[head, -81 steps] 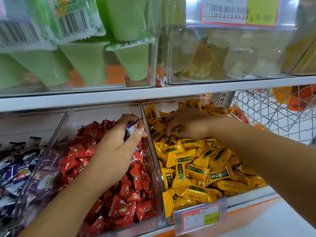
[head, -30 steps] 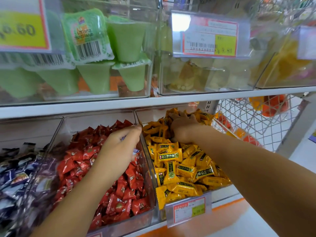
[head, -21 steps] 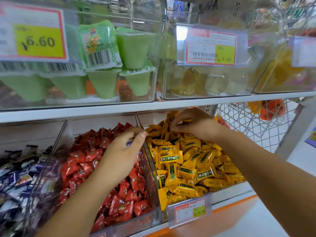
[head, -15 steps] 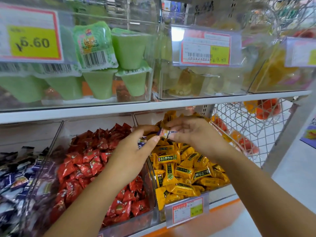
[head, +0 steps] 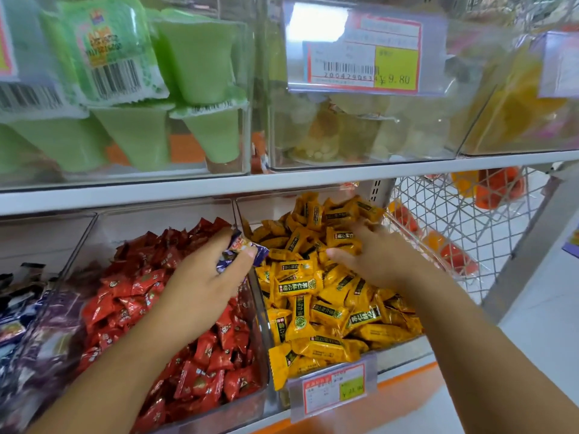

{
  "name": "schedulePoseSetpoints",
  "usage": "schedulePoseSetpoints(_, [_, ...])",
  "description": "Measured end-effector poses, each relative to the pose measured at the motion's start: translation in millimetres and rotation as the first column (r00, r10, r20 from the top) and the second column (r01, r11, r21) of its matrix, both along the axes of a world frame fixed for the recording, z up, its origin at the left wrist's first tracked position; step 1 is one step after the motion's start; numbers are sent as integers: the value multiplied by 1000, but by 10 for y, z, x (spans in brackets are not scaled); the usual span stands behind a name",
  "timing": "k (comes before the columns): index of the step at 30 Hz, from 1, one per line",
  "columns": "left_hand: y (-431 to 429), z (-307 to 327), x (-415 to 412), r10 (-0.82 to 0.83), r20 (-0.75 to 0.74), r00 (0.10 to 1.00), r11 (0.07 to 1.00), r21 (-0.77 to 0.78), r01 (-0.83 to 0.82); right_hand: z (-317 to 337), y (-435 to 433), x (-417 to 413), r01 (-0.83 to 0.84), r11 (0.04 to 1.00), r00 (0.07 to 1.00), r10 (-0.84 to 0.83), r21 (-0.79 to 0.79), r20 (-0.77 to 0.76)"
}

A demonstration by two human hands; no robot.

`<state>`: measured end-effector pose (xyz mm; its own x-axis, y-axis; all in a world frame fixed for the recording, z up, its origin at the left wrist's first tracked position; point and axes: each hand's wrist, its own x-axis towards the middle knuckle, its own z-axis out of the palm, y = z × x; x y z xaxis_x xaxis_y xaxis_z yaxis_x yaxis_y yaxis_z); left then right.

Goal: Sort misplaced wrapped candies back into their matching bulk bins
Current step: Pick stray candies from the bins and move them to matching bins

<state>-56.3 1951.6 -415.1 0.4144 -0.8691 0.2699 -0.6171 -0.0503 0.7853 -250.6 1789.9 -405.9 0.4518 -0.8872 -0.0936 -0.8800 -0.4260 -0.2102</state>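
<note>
My left hand (head: 206, 277) hovers over the clear bin of red wrapped candies (head: 131, 296) and grips a few blue-purple wrapped candies (head: 242, 250) between thumb and fingers, right at the divider. My right hand (head: 372, 255) lies with spread fingers on the heap of yellow wrapped candies (head: 316, 302) in the neighbouring bin; its fingertips are blurred and I see nothing held in it. At the far left a bin of blue-purple candies (head: 18, 311) is partly in view.
A white shelf edge (head: 282, 180) runs above the bins, with green jelly cups (head: 200, 57) and clear tubs behind price tags on it. A price tag (head: 333, 388) hangs on the yellow bin's front. A wire basket (head: 454, 220) stands to the right.
My right hand passed a blue-purple candy to my left hand, then went back onto the yellow heap. My left hand now holds more candies and stays by the divider.
</note>
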Motion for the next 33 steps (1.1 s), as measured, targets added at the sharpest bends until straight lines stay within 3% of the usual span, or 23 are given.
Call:
schedulePoseSetpoints(4, [-58, -27, -27, 19, 2, 1000, 999, 28, -19, 20, 76, 142, -6, 994, 995, -5, -109, -97])
schedulePoseSetpoints(11, [-144, 8, -123, 56, -9, 998, 998, 8, -56, -136, 154, 257, -94, 981, 994, 101, -168, 31])
schedulePoseSetpoints(16, [-127, 2, -131, 73, 13, 997, 997, -1, -73, -64, 6, 106, -92, 989, 971, 114, -114, 208])
schedulePoseSetpoints(20, [-109, 14, -133, 87, 43, 995, 996, -18, -86, 56, -88, -59, 17, 998, 981, -6, -54, 196])
schedulePoseSetpoints(25, [-133, 11, -135, 112, 69, 991, 994, -16, -111, -106, -62, 127, -21, 999, 971, 11, 39, 241])
schedulePoseSetpoints(33, [-150, 71, -171, 130, 15, 991, 991, 15, -131, -84, 191, 482, -148, 981, 957, 174, -124, 234])
